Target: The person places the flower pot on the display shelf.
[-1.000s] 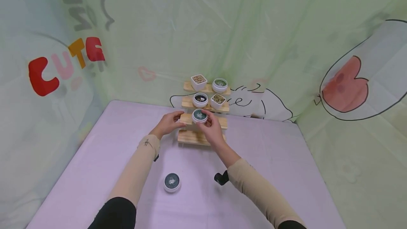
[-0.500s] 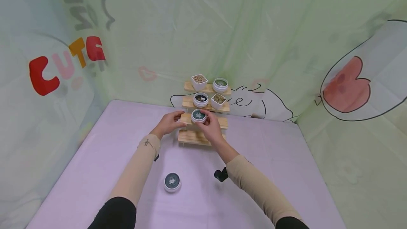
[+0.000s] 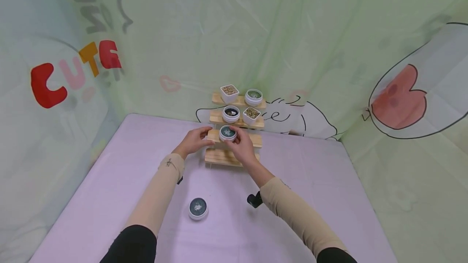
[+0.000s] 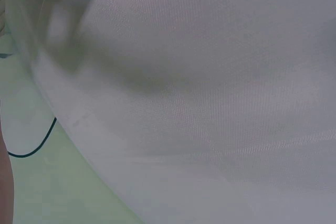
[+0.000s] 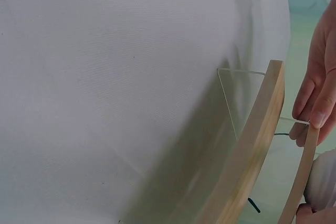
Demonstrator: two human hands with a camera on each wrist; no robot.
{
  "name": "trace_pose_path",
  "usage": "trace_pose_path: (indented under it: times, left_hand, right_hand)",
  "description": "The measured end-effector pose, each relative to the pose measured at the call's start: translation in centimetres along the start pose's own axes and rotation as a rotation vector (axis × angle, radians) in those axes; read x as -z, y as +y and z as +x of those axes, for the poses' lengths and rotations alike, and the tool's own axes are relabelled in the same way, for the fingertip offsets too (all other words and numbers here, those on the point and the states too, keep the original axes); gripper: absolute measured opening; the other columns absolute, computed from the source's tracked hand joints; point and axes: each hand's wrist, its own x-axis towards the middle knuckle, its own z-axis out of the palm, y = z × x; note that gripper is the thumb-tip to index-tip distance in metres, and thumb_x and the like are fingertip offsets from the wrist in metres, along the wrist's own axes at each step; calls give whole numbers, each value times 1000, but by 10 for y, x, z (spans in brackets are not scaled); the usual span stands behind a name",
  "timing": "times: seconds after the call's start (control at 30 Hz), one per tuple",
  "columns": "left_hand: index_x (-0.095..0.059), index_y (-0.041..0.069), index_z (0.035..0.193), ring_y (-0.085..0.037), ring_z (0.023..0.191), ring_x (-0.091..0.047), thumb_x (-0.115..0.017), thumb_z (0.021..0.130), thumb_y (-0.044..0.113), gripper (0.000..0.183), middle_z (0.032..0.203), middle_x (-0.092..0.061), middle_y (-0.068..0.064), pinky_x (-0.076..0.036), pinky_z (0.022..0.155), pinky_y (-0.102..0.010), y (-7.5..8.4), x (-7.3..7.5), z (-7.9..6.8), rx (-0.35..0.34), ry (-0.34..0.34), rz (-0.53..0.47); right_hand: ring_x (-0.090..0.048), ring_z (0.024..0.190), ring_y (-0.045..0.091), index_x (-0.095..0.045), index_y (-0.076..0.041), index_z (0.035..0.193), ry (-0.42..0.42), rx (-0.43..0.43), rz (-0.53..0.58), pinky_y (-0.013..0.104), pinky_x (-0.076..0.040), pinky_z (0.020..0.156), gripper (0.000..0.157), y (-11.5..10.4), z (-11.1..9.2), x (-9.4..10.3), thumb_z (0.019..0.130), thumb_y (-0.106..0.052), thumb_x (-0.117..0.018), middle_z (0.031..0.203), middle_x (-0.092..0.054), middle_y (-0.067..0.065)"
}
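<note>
A tiered wooden rack point(image 3: 221, 156) with several boards stands at the back of the table. My left hand point(image 3: 191, 141) pinches the left end of its third board from the top; the right wrist view shows the thumb and fingers of that left hand point(image 5: 323, 77) on the board's end. My right hand point(image 3: 242, 146) holds a small round white pot point(image 3: 228, 132), dark green on top, at its right side. The pot point(image 5: 322, 179) is on or just above that board, partly cut off in the right wrist view. Only a sliver of skin shows in the left wrist view.
On the upper boards stand a square pot of pebbles point(image 3: 229, 93), a round green-topped pot point(image 3: 254, 97), a round dark-filled pot point(image 3: 231, 113) and a square pot of yellowish grains point(image 3: 251, 115). Another round dark-topped pot point(image 3: 198, 208) sits on the lilac tablecloth point(image 3: 226, 230) near me.
My right hand has shifted the round pot slightly left along the third board. The left hand has stayed at the board's end.
</note>
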Motion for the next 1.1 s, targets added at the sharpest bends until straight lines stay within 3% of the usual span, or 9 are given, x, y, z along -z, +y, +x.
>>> trace_pose_path:
  times: [0.2, 0.43, 0.63, 0.83, 1.1]
  left_hand:
    - [-44, 2, 145, -27, 132, -49, -76, 86, 28, 72, 146, -47, -15, -42, 110, -33, 1, 0, -1, 3, -2, -3]
    - [-44, 2, 145, -28, 131, -49, -76, 86, 27, 72, 145, -48, -16, -43, 109, -33, 0, 0, -1, -9, 4, 0]
    - [-44, 1, 145, -28, 131, -50, -76, 86, 25, 71, 145, -49, -16, -42, 110, -34, 1, 0, 0, -18, 11, 1]
    - [-44, 0, 144, -29, 130, -50, -77, 85, 24, 72, 144, -49, -17, -42, 110, -35, 1, 1, -1, -26, 15, -3]
    - [-44, 1, 145, -30, 131, -49, -77, 86, 26, 71, 145, -48, -17, -42, 110, -36, -1, 0, 0, -18, 15, -4]
  right_hand:
    - [-51, 125, 26, -54, -5, 135, 8, 57, -67, 30, -46, 106, 52, 2, -4, 1, 86, -4, -72, 134, -49, 17]
    - [-45, 125, 31, -51, -3, 139, 33, 168, -109, 39, -43, 109, 61, 2, -19, 6, 83, -3, -74, 135, -47, 20]
    - [-42, 130, 32, -41, -5, 145, 31, 146, -124, 41, -39, 111, 74, 1, -37, 8, 80, -6, -76, 141, -42, 18]
    - [-36, 138, 30, -33, -9, 151, -62, 104, -93, 45, -34, 115, 79, -4, -66, 9, 84, -12, -76, 149, -36, 14]
    - [-36, 136, 35, -30, -6, 151, -208, 153, -74, 51, -35, 114, 84, -4, -105, 2, 83, -16, -78, 150, -34, 17]
